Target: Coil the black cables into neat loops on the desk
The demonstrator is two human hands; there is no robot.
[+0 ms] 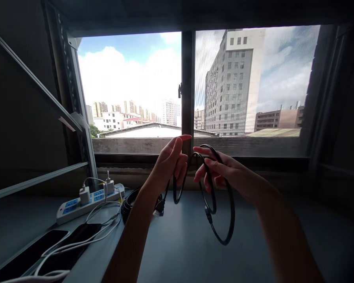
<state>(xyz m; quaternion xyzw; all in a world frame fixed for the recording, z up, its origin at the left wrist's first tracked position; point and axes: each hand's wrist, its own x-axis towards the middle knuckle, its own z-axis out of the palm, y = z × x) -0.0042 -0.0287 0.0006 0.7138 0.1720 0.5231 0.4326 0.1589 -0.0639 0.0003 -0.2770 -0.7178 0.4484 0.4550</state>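
Note:
A black cable (232, 204) hangs in loose loops between my two hands, above the table. My left hand (173, 159) is closed on one stretch of it, with the index finger pointing toward the other hand. From below that hand dangles a dark plug end (159, 207) with a lighter metal tip. My right hand (221, 169) has loops of the cable lying over its fingers, with the thumb pressed on them. Below it hangs the cable's other connector (208, 214). Parts of the cable behind the fingers are hidden.
At left on the table (188, 251) lies a white power strip (91, 201) with chargers and white cords (76, 247). Two dark phone-like slabs (32, 251) lie nearer. A coiled black cable (129, 202) sits behind my left forearm. A window (188, 90) stands ahead.

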